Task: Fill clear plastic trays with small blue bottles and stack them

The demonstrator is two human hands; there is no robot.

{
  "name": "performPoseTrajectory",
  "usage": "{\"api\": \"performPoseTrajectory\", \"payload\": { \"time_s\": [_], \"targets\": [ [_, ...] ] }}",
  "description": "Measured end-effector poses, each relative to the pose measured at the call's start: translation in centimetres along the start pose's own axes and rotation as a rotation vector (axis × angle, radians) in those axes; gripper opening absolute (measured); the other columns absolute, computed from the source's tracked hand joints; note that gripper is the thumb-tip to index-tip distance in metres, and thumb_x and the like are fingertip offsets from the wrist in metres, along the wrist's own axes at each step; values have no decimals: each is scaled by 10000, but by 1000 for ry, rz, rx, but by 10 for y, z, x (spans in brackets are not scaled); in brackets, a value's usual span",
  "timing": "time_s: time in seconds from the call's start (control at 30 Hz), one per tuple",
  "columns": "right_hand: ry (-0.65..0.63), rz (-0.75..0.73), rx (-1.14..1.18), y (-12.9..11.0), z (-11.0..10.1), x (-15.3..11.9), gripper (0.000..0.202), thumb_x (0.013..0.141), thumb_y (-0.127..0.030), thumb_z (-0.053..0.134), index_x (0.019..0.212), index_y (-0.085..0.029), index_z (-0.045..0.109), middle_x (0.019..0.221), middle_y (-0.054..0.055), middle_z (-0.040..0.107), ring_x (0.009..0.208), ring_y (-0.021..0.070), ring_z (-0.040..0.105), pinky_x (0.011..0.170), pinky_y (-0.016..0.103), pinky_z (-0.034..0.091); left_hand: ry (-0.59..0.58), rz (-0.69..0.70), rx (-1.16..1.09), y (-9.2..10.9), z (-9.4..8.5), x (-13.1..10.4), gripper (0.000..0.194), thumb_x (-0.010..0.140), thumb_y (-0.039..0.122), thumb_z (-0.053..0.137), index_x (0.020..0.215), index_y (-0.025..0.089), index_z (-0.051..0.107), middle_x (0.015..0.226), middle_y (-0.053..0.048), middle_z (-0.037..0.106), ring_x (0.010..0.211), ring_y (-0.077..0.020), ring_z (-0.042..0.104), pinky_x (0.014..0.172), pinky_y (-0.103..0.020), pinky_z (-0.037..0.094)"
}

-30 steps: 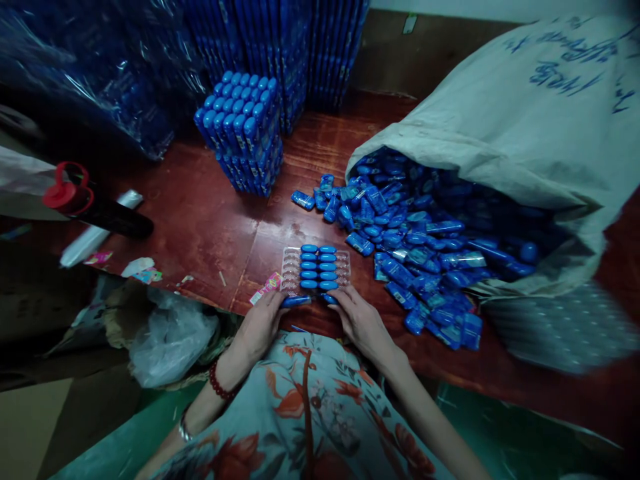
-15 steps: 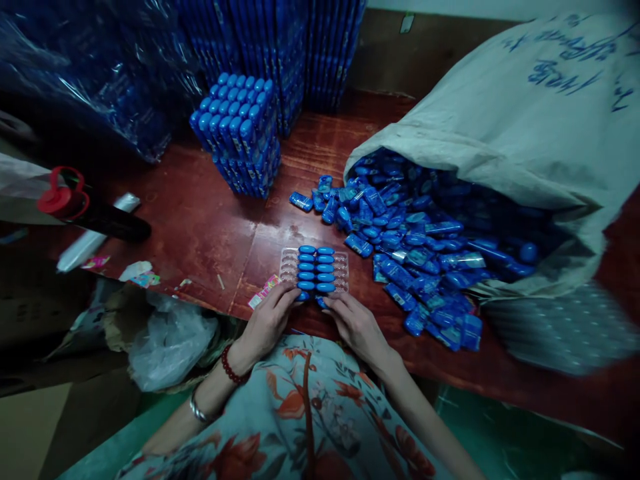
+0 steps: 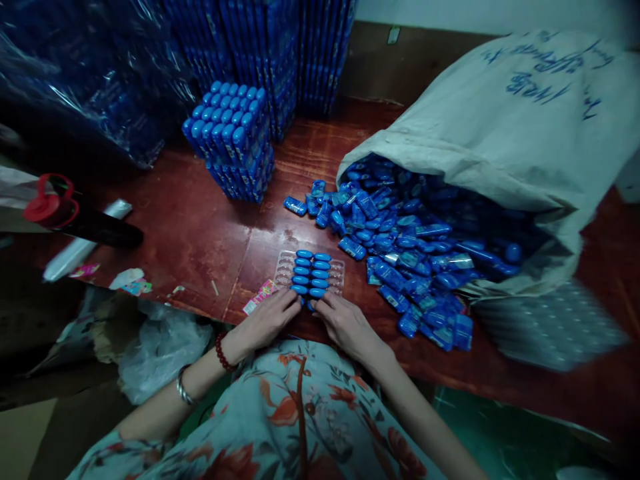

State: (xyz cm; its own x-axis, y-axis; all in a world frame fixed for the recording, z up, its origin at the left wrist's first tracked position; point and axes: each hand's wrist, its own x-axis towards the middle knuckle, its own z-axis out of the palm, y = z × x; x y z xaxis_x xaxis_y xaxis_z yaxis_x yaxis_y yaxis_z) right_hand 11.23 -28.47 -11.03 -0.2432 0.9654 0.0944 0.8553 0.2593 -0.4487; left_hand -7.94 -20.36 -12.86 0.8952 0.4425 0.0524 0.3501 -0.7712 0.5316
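Observation:
A clear plastic tray lies at the table's front edge, with two columns of small blue packs standing side by side in its middle. Empty moulded pockets show along both sides. My left hand is at the tray's near end, its fingertips closed on a blue pack of the left column. Opposite it, my right hand pinches the nearest pack of the right column. My fingers cover most of these two packs. To the right, many loose blue packs spill from a white sack.
A stack of filled trays stands behind, with taller blue stacks further back. At left are a black bottle with a red lid and a clear plastic roll. Clear trays are piled at right.
The view has shifted slightly, so the scene sits a little further left and lower. Both hands stay at the tray's near end, fingers on the nearest packs.

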Motion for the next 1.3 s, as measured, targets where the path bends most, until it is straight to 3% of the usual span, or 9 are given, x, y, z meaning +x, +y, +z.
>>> {"api": "performPoseTrajectory", "payload": {
  "time_s": [0.23,0.4,0.5,0.63,0.73,0.83,0.93,1.03,1.3],
  "targets": [
    [307,52,-115,-1,24,-16,265,903,-215,473,1123,-205,621,883,84,605,782,174,570,668,287,476,184,62,169,-3,9,2,317,949,198,316,1142,181,567,1052,-126,567,982,-222,509,840,-405,470],
    [574,372,9,54,15,-22,281,919,-220,420,1120,-211,618,909,61,585,821,157,573,746,291,490,392,8,89,-4,1,8,307,918,230,444,1204,257,551,1121,-107,530,991,-211,514,807,-357,470],
    [460,393,-169,90,3,-4,291,896,-207,444,1141,-176,598,977,97,601,901,208,549,769,342,481,478,-5,-55,-13,-16,39,289,919,219,435,1170,237,576,1036,-79,547,934,-177,531,778,-295,468],
    [217,362,-381,112,0,28,361,846,-129,482,1199,-158,553,1013,137,593,902,237,538,749,362,451,570,-188,-30,-49,-43,104,260,921,223,412,1098,186,600,1011,-79,539,955,-190,520,848,-324,443],
    [245,349,-402,118,5,39,329,850,-120,455,1156,-143,574,923,129,604,843,229,558,703,336,443,452,-357,192,-81,-56,146,326,868,242,516,1176,136,532,1116,-134,505,1009,-247,483,869,-380,422],
    [364,307,-280,122,7,35,327,886,-187,406,1175,-150,555,897,110,629,803,219,577,691,337,455,228,-335,343,-98,-55,172,380,817,258,597,1167,138,514,1130,-149,506,1034,-279,463,860,-397,414],
    [490,390,2,118,0,21,342,897,-337,427,1167,-157,535,957,96,647,810,205,597,718,344,474,154,-303,356,-103,-44,182,259,869,203,497,1113,118,524,1079,-156,521,1037,-279,469,823,-368,429],
    [552,542,268,105,-10,6,372,839,-452,516,1072,-168,571,910,68,650,776,193,604,695,323,480,103,-321,353,-106,-37,176,242,903,189,412,1102,93,512,1114,-186,486,997,-282,505,758,-356,447],
    [478,700,828,86,-19,-3,426,812,-474,530,1058,-141,633,545,-32,544,463,116,488,509,259,425,-52,-206,315,-120,-52,125,258,783,171,599,1027,158,518,1058,-102,483,854,-218,575,736,-307,457]
  ]
}}
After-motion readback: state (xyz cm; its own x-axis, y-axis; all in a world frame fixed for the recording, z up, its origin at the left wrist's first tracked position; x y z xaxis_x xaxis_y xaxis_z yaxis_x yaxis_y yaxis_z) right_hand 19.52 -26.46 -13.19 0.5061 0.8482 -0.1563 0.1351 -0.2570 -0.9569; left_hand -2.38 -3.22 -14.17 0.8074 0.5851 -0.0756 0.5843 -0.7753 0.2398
